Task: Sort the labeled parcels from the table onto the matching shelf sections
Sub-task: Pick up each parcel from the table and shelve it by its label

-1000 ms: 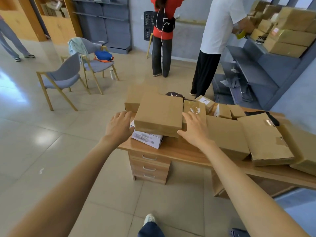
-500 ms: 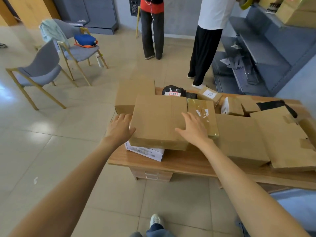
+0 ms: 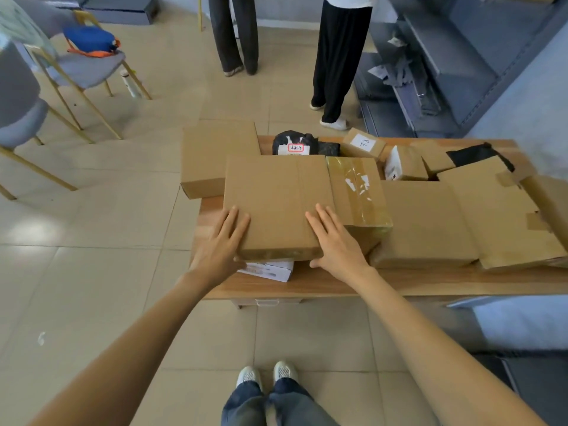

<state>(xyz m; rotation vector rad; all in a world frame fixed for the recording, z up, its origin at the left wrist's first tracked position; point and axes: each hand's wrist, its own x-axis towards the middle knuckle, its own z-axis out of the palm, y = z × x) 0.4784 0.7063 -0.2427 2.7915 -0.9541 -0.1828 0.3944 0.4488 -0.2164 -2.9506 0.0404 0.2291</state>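
A large flat cardboard box (image 3: pixel 276 204) lies on top of a white printed box (image 3: pixel 270 270) at the left end of the wooden table (image 3: pixel 307 287). My left hand (image 3: pixel 222 241) presses its near left corner, fingers on the lid and thumb under the edge. My right hand (image 3: pixel 335 241) grips the near right corner the same way. Beside it lie a tape-covered box (image 3: pixel 358 192), several brown cartons (image 3: pixel 427 222) and a black bagged parcel with a red-framed label (image 3: pixel 295 144). Grey shelves (image 3: pixel 445 56) stand at the far right.
Two people stand beyond the table, one in dark trousers (image 3: pixel 236 32), one in black trousers (image 3: pixel 338 56) next to the shelves. Two grey chairs (image 3: pixel 83 66) stand at the left, one holding a blue bag (image 3: pixel 89 40). My feet (image 3: pixel 267 373) are close to the table.
I have stepped closer and the view has tilted down. Both hands have slid back to the big box's near corners, thumbs now hooked under its front edge.
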